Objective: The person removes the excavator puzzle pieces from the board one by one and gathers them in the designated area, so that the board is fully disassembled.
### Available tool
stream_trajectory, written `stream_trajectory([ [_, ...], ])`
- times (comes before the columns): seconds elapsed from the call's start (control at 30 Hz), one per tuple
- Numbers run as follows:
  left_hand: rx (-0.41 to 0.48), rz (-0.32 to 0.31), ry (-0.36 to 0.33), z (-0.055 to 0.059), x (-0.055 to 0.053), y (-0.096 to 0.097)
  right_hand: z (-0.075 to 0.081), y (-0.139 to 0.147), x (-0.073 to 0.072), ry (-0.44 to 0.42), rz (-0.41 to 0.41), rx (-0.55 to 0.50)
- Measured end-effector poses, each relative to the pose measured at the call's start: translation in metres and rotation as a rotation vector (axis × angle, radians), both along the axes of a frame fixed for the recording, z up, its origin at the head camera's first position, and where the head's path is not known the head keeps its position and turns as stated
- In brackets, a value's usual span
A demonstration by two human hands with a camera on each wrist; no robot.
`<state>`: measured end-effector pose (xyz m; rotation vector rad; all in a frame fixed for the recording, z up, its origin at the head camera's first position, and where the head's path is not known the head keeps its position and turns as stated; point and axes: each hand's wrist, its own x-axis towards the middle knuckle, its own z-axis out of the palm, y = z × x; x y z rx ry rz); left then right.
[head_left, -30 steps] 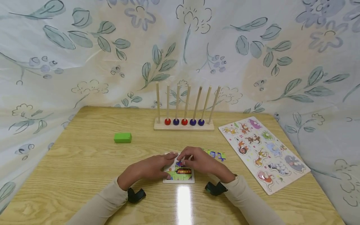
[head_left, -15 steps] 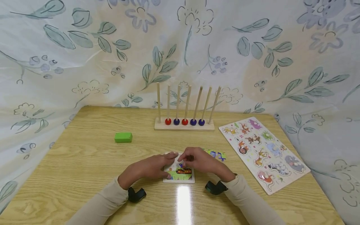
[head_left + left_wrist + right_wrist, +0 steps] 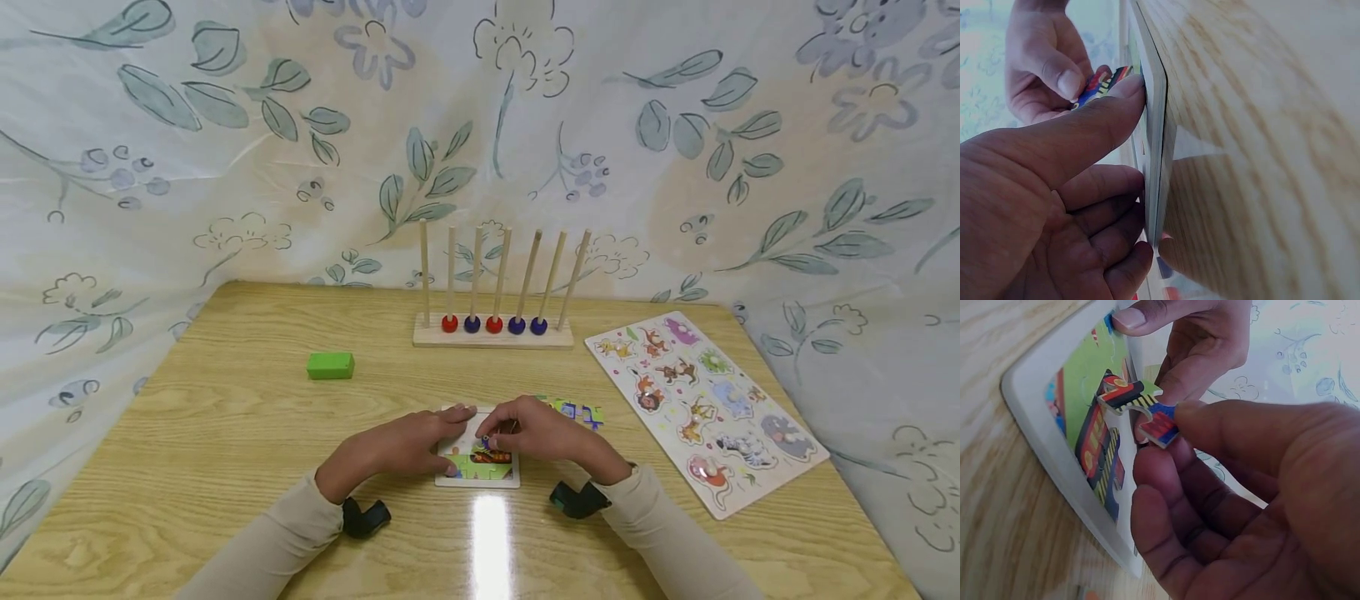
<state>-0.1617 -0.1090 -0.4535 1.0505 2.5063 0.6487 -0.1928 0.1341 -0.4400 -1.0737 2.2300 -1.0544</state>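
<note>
A small jigsaw tray point(image 3: 477, 483) with a pale rim lies on the table, its lower part filled with green and red-black picture pieces. The bare part of its bed shows white farther back. My left hand point(image 3: 408, 446) rests over the tray's left side, with the thumb point(image 3: 1129, 87) and fingertips pressing on its face. Between thumb and fingers, my right hand point(image 3: 543, 433) pinches a jigsaw piece point(image 3: 1163, 422) in blue, red and yellow-black stripes. That piece is tilted above the tray, its far end overlapping the fitted picture in the right wrist view.
Several loose jigsaw pieces point(image 3: 592, 415) lie just beyond my right hand. A peg rack point(image 3: 491, 336) with red and blue beads stands at the back. An animal puzzle board point(image 3: 705, 408) is on the right, a green block point(image 3: 331, 366) on the left.
My right hand has shifted slightly right and tilted the pinched piece over the tray. The left hand stays in place.
</note>
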Motion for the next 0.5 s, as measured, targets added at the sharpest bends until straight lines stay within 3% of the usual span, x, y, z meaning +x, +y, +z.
stream_trajectory([
  [0.5,0.014,0.004,-0.013,-0.001,0.0004,-0.0002,-0.0043,0.004,0.0039,0.036,-0.079,-0.031],
])
